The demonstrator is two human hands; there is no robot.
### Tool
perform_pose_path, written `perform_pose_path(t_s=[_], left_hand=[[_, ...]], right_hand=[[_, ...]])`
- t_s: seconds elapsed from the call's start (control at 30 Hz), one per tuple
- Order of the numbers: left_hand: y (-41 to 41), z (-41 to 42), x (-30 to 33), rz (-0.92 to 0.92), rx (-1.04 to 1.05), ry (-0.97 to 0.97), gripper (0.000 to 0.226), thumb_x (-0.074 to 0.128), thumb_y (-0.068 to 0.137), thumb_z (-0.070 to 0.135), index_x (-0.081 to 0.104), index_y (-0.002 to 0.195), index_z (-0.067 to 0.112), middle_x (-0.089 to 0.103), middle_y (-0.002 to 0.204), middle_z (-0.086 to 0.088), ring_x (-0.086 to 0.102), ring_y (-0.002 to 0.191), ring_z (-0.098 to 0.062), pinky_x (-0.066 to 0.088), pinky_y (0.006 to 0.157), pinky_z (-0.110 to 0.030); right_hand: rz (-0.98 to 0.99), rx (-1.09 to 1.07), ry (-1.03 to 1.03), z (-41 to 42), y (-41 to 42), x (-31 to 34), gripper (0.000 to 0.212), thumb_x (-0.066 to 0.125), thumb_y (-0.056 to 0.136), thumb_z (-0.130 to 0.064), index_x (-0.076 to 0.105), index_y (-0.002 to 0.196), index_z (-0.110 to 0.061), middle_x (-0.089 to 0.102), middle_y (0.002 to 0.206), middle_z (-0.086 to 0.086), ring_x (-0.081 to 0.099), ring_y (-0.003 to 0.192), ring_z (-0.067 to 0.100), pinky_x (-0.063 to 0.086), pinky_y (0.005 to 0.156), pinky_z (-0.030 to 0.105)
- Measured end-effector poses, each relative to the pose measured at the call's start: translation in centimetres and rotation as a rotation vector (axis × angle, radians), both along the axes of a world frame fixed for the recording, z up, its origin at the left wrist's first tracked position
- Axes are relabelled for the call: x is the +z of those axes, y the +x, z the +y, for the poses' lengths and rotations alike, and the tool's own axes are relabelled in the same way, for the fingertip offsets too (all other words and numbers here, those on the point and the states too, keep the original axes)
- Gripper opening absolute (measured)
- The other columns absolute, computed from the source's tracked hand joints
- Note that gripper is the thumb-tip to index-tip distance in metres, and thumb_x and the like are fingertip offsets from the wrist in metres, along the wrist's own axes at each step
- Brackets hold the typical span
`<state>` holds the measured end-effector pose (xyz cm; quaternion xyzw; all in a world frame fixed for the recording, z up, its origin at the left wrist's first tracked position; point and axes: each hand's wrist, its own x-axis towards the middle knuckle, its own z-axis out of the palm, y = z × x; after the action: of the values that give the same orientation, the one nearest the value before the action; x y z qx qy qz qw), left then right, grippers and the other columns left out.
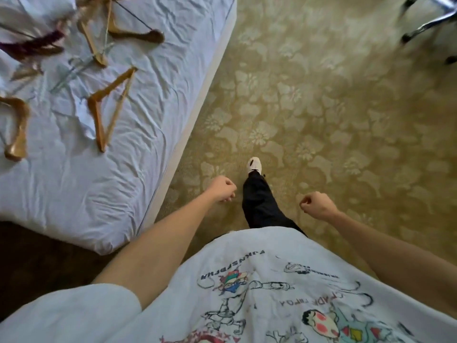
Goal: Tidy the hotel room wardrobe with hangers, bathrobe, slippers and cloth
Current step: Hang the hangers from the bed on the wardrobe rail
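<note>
Wooden hangers lie scattered on the white bed at the left, well in from its edge, which runs diagonally up to the right. Right of that edge is patterned carpet, with a chair base at the far top right. The left hand hangs just beside the bed's corner, fingers curled in, holding nothing. The right hand hangs over carpet, likewise curled. One shoe steps forward between them.

Both bare forearms are reaching forward and down; the left hand is curling into a loose fist holding nothing, the right hand is curling likewise, well apart.
</note>
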<state>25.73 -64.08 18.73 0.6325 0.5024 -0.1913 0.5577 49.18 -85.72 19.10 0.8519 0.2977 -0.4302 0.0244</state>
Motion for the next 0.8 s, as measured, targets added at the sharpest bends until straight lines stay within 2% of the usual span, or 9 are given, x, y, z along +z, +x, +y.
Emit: perform_pose_path(t_s=[0.07,0.17,0.27,0.33,0.47,0.6,0.7,0.8], left_hand=[[4.8,4.3,-0.1,-0.016,-0.011,0.015,0.017,0.053,0.099,0.017,0.069,0.099,0.01,0.072,0.083,-0.005,0.064,0.065,-0.016,0.051,0.06,-0.028],[10.3,11.1,-0.2,-0.004,0.003,0.046,0.018,0.054,0.1,0.016,0.069,0.101,0.007,0.072,0.083,-0.006,0.063,0.064,-0.016,0.048,0.054,-0.025],[13.2,17.2,0.0,0.075,0.017,0.051,0.017,0.055,0.1,0.016,0.069,0.1,0.008,0.07,0.078,-0.005,0.06,0.056,-0.013,0.047,0.049,-0.022],[14.2,21.2,-0.2,0.121,0.046,0.056,0.016,0.055,0.099,0.015,0.07,0.097,0.008,0.07,0.077,-0.006,0.059,0.054,-0.013,0.047,0.049,-0.023],[14.6,28.0,-0.5,0.162,0.227,0.071,0.019,0.054,0.099,0.014,0.07,0.093,0.006,0.071,0.079,-0.01,0.06,0.056,-0.016,0.048,0.05,-0.024],[14.4,32.9,-1.0,0.187,0.424,0.004,0.018,0.056,0.098,0.014,0.069,0.091,0.005,0.07,0.08,-0.009,0.063,0.066,-0.018,0.048,0.053,-0.023],[14.6,37.3,-2.6,0.218,0.541,-0.029,0.02,0.057,0.098,0.017,0.07,0.09,0.004,0.072,0.079,-0.008,0.065,0.067,-0.018,0.05,0.057,-0.026],[15.8,43.4,-3.9,0.221,0.659,-0.049,0.02,0.058,0.096,0.016,0.071,0.09,0.002,0.072,0.076,-0.008,0.064,0.062,-0.018,0.05,0.055,-0.027]], right_hand=[[0.003,-0.042,-0.037,2.7,4.2,-1.0,0.017,0.061,0.09,-0.019,0.076,0.092,-0.012,0.073,0.083,0.001,0.069,0.081,0.019,0.059,0.075,0.034],[0.019,-0.056,-0.034,9.2,10.1,-1.4,0.013,0.061,0.089,-0.021,0.073,0.087,-0.015,0.074,0.086,0.004,0.07,0.081,0.02,0.059,0.074,0.034],[0.024,-0.012,-0.01,17.4,14.6,-0.4,0.015,0.059,0.089,-0.02,0.072,0.084,-0.014,0.073,0.084,0.001,0.067,0.078,0.018,0.053,0.066,0.03],[0.038,0.044,0.038,23.8,17.0,0.2,0.017,0.059,0.088,-0.019,0.074,0.087,-0.011,0.074,0.086,0.002,0.068,0.079,0.018,0.056,0.069,0.034],[0.104,0.203,0.151,36.9,19.5,1.5,0.02,0.057,0.089,-0.018,0.075,0.094,-0.01,0.074,0.087,0.004,0.069,0.078,0.02,0.058,0.07,0.036],[0.152,0.365,0.2,49.2,20.0,2.6,0.023,0.055,0.087,-0.019,0.076,0.096,-0.015,0.074,0.092,0.002,0.069,0.083,0.022,0.059,0.073,0.035],[0.158,0.487,0.197,57.1,20.9,1.8,0.025,0.052,0.081,-0.021,0.075,0.09,-0.015,0.074,0.089,0.005,0.069,0.081,0.026,0.06,0.072,0.041],[0.149,0.545,0.171,64.7,23.2,0.8,0.023,0.054,0.085,-0.019,0.075,0.092,-0.014,0.075,0.092,0.004,0.069,0.085,0.025,0.06,0.076,0.042]])
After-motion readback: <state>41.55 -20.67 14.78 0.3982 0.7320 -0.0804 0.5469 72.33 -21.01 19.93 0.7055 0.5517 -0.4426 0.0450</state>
